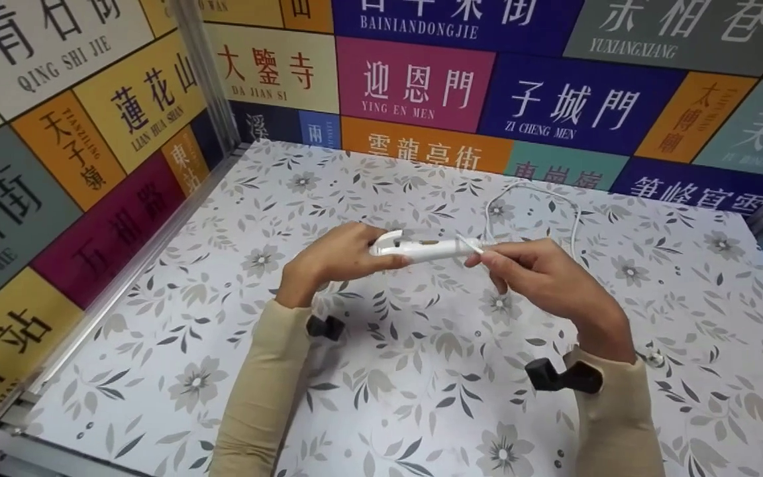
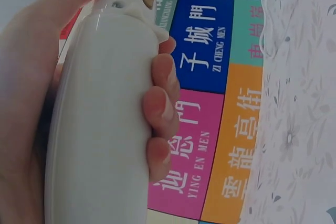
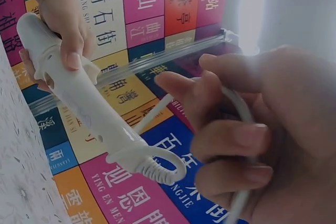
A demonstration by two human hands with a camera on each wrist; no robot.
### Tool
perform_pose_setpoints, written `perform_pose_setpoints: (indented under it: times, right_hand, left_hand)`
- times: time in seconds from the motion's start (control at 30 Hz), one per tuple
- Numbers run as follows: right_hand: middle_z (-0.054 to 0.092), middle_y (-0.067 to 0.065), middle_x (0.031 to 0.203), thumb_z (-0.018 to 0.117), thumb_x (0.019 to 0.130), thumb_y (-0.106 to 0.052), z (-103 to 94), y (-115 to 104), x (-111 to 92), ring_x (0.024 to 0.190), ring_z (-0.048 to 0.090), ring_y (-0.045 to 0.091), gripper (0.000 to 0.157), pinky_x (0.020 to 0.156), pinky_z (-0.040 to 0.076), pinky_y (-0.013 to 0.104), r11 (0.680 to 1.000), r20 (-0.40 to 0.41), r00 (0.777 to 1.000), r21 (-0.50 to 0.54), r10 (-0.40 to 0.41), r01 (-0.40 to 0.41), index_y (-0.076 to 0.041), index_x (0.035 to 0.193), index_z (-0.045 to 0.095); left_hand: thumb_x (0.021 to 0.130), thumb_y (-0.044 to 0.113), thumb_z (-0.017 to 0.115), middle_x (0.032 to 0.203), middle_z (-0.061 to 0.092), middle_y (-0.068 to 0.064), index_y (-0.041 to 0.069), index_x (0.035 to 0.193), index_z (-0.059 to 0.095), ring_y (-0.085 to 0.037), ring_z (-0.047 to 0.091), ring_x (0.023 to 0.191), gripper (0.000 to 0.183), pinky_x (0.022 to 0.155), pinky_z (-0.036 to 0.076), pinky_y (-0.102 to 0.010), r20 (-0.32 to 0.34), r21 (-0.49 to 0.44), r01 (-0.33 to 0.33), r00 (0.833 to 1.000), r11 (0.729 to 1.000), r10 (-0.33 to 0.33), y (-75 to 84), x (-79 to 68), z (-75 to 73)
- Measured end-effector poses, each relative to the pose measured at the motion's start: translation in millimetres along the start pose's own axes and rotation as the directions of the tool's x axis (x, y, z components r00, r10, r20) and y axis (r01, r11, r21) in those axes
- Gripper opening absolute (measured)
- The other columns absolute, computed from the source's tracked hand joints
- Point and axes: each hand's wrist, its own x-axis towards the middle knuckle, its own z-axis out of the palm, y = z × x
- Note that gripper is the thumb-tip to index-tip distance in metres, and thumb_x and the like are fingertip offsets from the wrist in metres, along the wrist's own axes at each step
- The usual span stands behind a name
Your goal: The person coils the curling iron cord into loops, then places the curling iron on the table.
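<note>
white corded appliance point(image 1: 438, 250) is what we've got here, held up over the flowery surface point(image 1: 381, 411) between two hands. we can see the left hand point(image 1: 338, 255) with its fingers curled round the wide end, while the right hand's point(image 1: 544, 275) fingers pinch the white cord point(image 3: 237, 104) just beside the ribbed end.

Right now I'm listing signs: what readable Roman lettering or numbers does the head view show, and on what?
"QING SHI JIE": white panel
"LIAN HUA SHAN": yellow panel
"DA JIAN SI": cream panel
"YING EN MEN": pink panel
"ZI CHENG MEN": blue panel
"BAINIANDONGJIE": topmost blue panel
"YUXIANGXIANG": grey panel
"XIN JIE", clipped: slate panel
Other lettering: cut, small or blurred.
White device: none legible.
No numbers.
</note>
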Motion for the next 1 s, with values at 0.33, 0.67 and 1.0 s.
perform_pose_setpoints:
  times: [0.33,0.67,1.0]
  right_hand:
    - [0.055,0.006,0.069,0.048,0.105,-0.01,-3.6,31,7,0.054,0.047,0.017,0.026,0.05,0.046,0.024,0.988,0.299,0.954,0.155,-0.037,-0.01,0.0,0.113,0.071]
    - [0.061,0.001,0.066,0.06,0.101,-0.024,-0.9,70,19,0.05,0.049,0.008,0.028,0.046,0.044,0.024,0.967,0.226,0.954,0.117,0.196,-0.226,-0.001,0.099,0.076]
    - [0.07,-0.002,0.074,0.072,0.09,-0.019,1.0,81,26,0.057,0.054,0.011,0.022,0.054,0.046,0.025,0.908,-0.041,0.907,0.012,0.419,-0.419,-0.001,0.103,0.078]
  left_hand:
    - [0.091,0.055,0.067,0.085,0.067,-0.003,0.018,0.114,0.069,-0.016,0.059,0.066,0.044,0.058,0.05,-0.03,-0.046,-0.167,-0.008,0.999,0.986,0.0,-11.1,-8.2,-14.3]
    - [0.091,0.053,0.067,0.08,0.062,0.0,0.019,0.111,0.071,-0.014,0.052,0.064,0.04,0.057,0.045,-0.028,-0.005,-0.186,-0.063,0.998,0.981,0.063,-3.2,-12.4,-13.8]
    - [0.09,0.053,0.068,0.077,0.063,0.002,0.017,0.098,0.072,-0.011,0.051,0.06,0.038,0.054,0.043,-0.025,0.128,-0.141,-0.07,0.988,0.988,0.088,7.5,-4.8,2.9]
